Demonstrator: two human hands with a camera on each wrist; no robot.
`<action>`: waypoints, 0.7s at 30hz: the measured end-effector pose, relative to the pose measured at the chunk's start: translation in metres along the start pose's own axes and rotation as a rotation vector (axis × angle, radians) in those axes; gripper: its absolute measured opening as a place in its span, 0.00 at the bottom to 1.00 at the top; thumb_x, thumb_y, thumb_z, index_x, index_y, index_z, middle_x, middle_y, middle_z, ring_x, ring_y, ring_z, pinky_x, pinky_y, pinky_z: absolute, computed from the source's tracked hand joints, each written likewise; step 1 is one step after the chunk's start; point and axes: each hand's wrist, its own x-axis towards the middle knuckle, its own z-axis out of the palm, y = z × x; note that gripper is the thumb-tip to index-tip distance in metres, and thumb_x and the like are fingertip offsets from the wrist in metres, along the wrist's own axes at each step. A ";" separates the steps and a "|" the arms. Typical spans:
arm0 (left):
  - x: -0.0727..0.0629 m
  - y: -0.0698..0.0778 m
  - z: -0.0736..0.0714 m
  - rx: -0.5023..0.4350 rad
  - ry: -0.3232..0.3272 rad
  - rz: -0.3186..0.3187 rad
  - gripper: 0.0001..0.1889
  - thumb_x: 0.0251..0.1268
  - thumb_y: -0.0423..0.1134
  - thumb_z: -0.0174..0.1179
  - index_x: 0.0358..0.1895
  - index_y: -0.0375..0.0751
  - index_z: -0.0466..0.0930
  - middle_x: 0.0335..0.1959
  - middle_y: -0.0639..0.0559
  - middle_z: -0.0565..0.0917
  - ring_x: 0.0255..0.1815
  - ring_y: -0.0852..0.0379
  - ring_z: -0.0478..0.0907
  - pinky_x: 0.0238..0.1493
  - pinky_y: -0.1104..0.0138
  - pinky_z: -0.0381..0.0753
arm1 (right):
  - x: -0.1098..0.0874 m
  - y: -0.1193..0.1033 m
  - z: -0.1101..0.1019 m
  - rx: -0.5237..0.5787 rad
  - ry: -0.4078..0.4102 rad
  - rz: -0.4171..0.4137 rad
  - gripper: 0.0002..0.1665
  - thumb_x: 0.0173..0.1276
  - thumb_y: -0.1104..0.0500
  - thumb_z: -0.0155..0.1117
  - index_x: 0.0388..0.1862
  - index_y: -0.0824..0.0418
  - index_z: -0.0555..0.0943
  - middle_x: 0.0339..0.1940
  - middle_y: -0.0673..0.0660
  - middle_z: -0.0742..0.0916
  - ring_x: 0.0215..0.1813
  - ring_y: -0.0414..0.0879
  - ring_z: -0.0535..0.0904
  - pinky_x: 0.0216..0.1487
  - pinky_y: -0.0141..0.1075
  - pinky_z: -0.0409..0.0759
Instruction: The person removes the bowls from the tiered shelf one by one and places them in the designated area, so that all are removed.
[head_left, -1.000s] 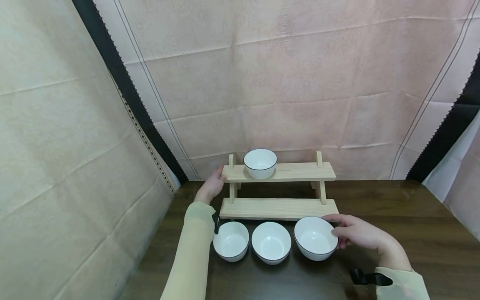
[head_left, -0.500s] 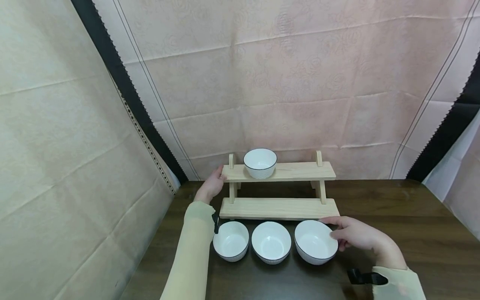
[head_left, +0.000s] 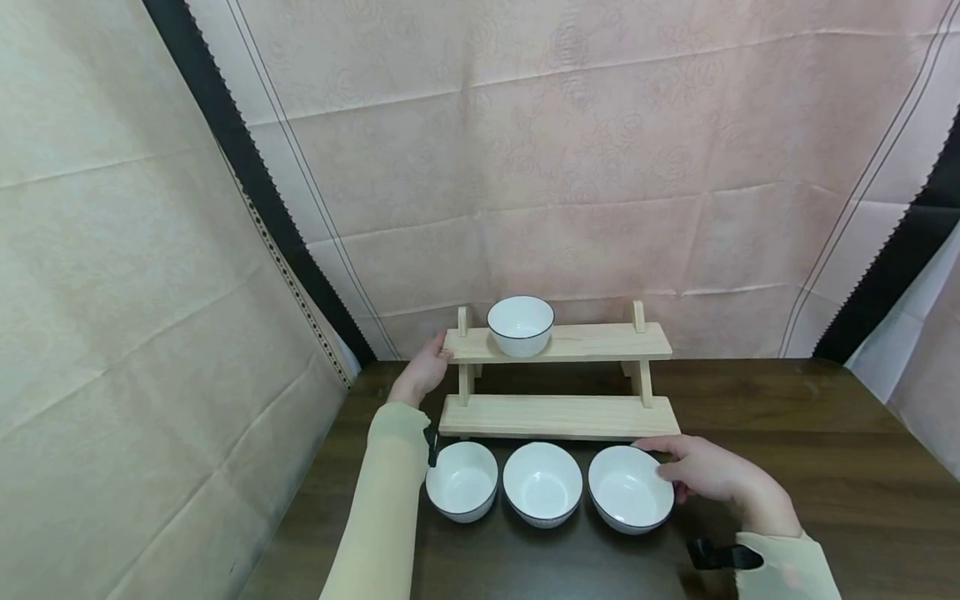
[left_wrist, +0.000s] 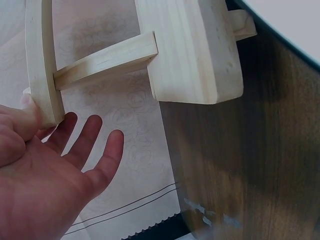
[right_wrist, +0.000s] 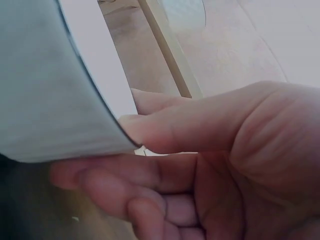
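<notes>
A two-tier wooden shelf (head_left: 558, 417) stands at the back of the table. My left hand (head_left: 422, 373) grips the left end of its upper board; in the left wrist view the thumb lies on one side of the board (left_wrist: 42, 65) and the fingertips reach round the other. My right hand (head_left: 720, 477) holds the rightmost white bowl (head_left: 630, 492) by its right side. In the right wrist view the thumb is at the dark rim of the bowl (right_wrist: 45, 85), with fingers under its wall. This bowl is upright, in line with the middle bowl (head_left: 542, 485) and left bowl (head_left: 462, 482).
Another white bowl (head_left: 521, 327) sits on the upper board, left of centre. Pale cloth (head_left: 585, 167) hangs behind the dark wooden table (head_left: 757, 400), and more cloth (head_left: 135, 333) covers the left side.
My right hand has drawn the rightmost bowl slightly toward me and down, level with the other two in front. The left hand stays on the shelf.
</notes>
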 end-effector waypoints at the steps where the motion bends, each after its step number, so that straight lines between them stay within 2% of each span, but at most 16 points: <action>1: 0.000 0.000 0.000 -0.002 -0.002 0.000 0.31 0.83 0.43 0.40 0.83 0.49 0.41 0.83 0.44 0.42 0.82 0.43 0.37 0.78 0.44 0.40 | 0.000 0.000 0.000 0.001 0.001 -0.002 0.29 0.70 0.69 0.58 0.69 0.72 0.71 0.43 0.61 0.82 0.27 0.53 0.79 0.31 0.47 0.81; 13: 0.000 -0.001 0.000 -0.006 -0.002 0.002 0.31 0.84 0.44 0.40 0.83 0.49 0.42 0.83 0.44 0.43 0.82 0.43 0.37 0.77 0.42 0.40 | 0.004 -0.003 0.003 -0.029 0.037 0.036 0.27 0.72 0.67 0.59 0.69 0.66 0.74 0.50 0.63 0.82 0.30 0.53 0.80 0.33 0.45 0.81; 21: 0.002 -0.002 0.001 0.017 0.001 0.021 0.31 0.84 0.42 0.39 0.83 0.46 0.42 0.83 0.42 0.43 0.82 0.42 0.37 0.78 0.44 0.40 | 0.006 -0.005 0.006 -0.046 0.051 0.066 0.26 0.72 0.67 0.58 0.69 0.64 0.76 0.43 0.59 0.83 0.29 0.52 0.79 0.32 0.45 0.80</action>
